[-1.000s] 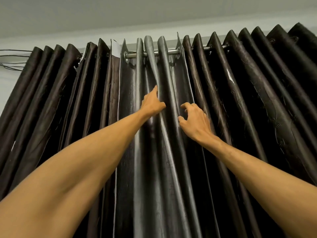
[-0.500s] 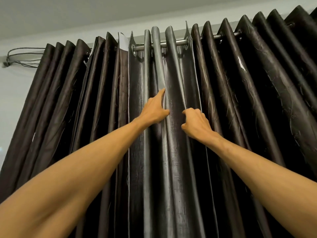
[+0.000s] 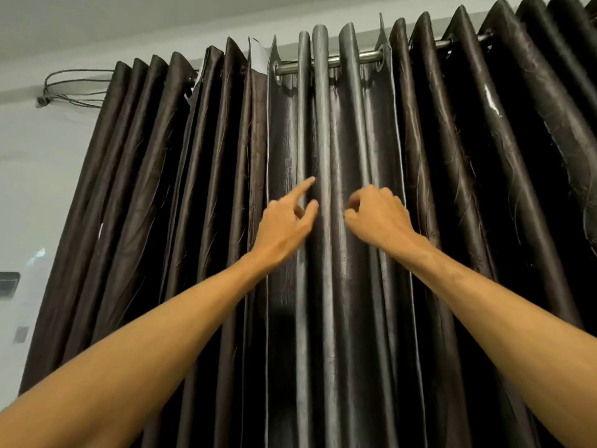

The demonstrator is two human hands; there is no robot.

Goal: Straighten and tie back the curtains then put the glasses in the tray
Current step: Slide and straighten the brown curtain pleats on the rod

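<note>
Dark, shiny curtains (image 3: 336, 130) hang in pleats from a metal rod (image 3: 365, 56) and fill most of the head view. My left hand (image 3: 284, 224) rests against a grey pleat in the middle, index finger stretched up and thumb apart, holding nothing. My right hand (image 3: 378, 218) is just to the right, fingers curled and pinched on the neighbouring fold of the curtain. Both arms reach up from the bottom corners. No glasses or tray are in view.
A white wall (image 3: 38, 176) lies left of the curtains, with a loop of dark cable (image 3: 68, 88) fixed near the ceiling. A dark wall fitting (image 3: 8, 282) sits at the left edge. More dark brown pleats (image 3: 517, 156) run off to the right.
Both hands have slid down the middle pleats, away from the rod. My left hand has spread its index finger and thumb. The view has shifted so more wall shows at left.
</note>
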